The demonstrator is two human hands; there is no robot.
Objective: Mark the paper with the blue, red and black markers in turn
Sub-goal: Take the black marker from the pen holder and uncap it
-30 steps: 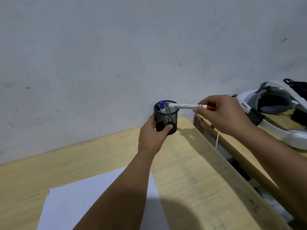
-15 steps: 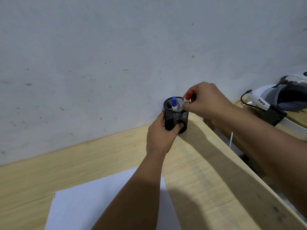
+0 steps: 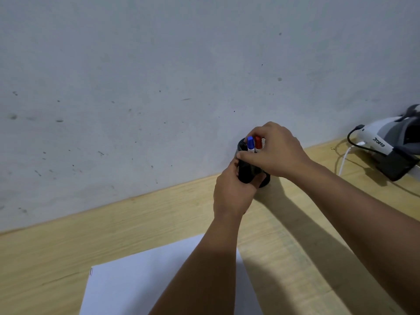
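Observation:
A black mesh pen holder stands on the wooden table against the wall. The blue marker and the red marker stand upright in it, side by side, caps up. My left hand grips the holder's lower body from the front. My right hand wraps around its top, with the thumb across the front rim and the fingers curled behind the markers. I cannot make out the black marker. The white paper lies near me, partly under my left forearm.
A white and grey headset with a black cable and a white cable lies at the right by the wall. The grey wall rises directly behind the holder.
My right hand swung the red marker upright, set it into the holder beside the blue one, then dropped onto the holder's top. My left hand stayed on the holder.

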